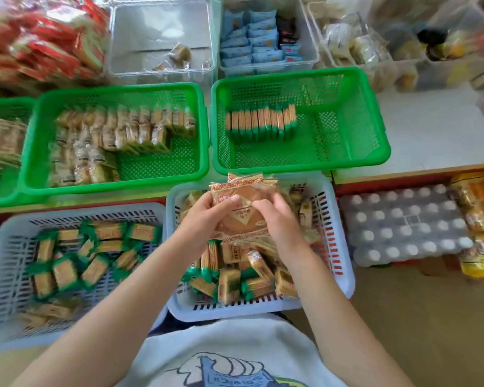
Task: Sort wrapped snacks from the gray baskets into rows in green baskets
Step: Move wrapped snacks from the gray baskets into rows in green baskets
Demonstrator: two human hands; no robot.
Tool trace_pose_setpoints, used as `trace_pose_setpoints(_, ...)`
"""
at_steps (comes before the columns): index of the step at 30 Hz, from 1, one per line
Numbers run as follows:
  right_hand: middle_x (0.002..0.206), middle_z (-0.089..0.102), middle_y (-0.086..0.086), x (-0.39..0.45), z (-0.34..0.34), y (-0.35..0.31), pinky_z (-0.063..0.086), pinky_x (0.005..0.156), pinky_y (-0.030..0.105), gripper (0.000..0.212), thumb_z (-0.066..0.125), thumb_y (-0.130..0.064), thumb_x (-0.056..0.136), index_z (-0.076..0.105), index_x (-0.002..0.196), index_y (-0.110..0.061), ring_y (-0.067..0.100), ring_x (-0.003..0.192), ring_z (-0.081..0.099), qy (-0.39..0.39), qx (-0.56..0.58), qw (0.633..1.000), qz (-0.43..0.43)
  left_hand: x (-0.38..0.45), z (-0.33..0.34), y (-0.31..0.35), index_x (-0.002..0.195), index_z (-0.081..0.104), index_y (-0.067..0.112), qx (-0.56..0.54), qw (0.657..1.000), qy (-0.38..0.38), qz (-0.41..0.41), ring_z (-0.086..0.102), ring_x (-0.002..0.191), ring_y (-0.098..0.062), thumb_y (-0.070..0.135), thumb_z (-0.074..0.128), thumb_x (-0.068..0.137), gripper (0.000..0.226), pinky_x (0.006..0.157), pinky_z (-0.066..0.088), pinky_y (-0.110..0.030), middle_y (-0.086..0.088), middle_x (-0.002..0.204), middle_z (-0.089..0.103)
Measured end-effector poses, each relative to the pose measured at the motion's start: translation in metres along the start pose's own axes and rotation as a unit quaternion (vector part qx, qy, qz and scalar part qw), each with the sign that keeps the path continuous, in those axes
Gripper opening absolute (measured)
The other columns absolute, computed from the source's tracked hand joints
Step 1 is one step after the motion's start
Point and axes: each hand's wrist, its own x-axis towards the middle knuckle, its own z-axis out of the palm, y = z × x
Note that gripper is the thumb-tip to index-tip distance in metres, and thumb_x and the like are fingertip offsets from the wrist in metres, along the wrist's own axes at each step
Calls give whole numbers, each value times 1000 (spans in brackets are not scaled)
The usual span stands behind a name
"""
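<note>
A table (pixel 430 129) holds two green perforated baskets side by side, with two gray slotted baskets set lower and nearer the person. The left green basket (pixel 115 92) is about two-thirds filled with clear-wrapped biscuit packs standing in rows. The right green basket (pixel 369 121) holds only one short row of green-ended cracker packs (pixel 260 122) on edge against its far left wall, with bare floor to the right and in front. The left gray basket (pixel 9 261) contains loose green-ended packs scattered flat. The right gray basket (pixel 344 247), directly in front of the person, is heaped with mixed snacks. Above that heap, both hands hold a small stack of round biscuits in clear wrappers with red-and-gold ends (pixel 242 210). The left hand (pixel 207 216) curls around the stack's left edge with the thumb on top; the right hand (pixel 280 219) grips its right side, fingertips pressing the top wrapper. The stack appears to be getting squared up before placement. To do this well, the wrappers' crimped ends should line up the same way and the stack stay pinched from both sides so the slippery film does not fan out. These round packs match neither visible row, so they likely need a fresh row; which basket is meant cannot be told.
</note>
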Motion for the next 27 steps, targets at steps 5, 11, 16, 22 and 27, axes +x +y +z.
trace_pose_setpoints(5, 113, 58, -18, 4, 72, -17, 41, 84, 15, 19, 45, -54, 100, 39, 118, -53, 3, 105, 55, -73, -44, 996, 29, -19, -64, 2, 117, 59, 18, -45, 998, 39, 27, 73, 88, -22, 45, 74, 72, 55, 82, 57, -41, -4, 96, 77)
trace_pose_setpoints(11, 141, 50, -16, 17, 211, -22, 32, 95, 8, 68, 44, -56, 100, 13, 155, -31, -6, 118, 50, -131, -141, 981, 16, -48, -184, -4, 128, 55, 18, -94, 983, 154, 39, 73, 97, -25, 69, 71, 64, 83, 89, 58, -52, -8, 112, 72)
trace_pose_setpoints(16, 127, 51, -24, 25, 366, -19, 37, 107, 25, 75, 45, -58, 99, 8, 158, -30, 5, 121, 50, -126, -162, 978, 26, -74, -327, 3, 131, 45, 30, -126, 968, 214, 27, 65, 101, -15, 56, 61, 85, 55, 85, 56, -37, -1, 122, 63)
trace_pose_setpoints(22, 161, 26, -11, 44, 508, -28, 30, 119, 40, 96, 55, -66, 88, 9, 161, -24, 17, 146, 33, -154, -190, 966, 87, -104, -484, 22, 86, 55, 6, -185, 969, 160, 27, 52, 64, -12, 11, 37, 107, 29, 55, 41, -13, -5, 75, 55)
trace_pose_setpoints(27, 122, 63, -1, 90, 571, -50, 51, 102, 45, 50, 69, -43, 90, 47, 130, -22, 18, 110, 64, -61, -164, 984, 13, -105, -565, 1, 147, 43, 24, 27, 955, 288, 63, 42, 139, -20, 57, 50, 90, 67, 117, 34, -44, -3, 151, 44)
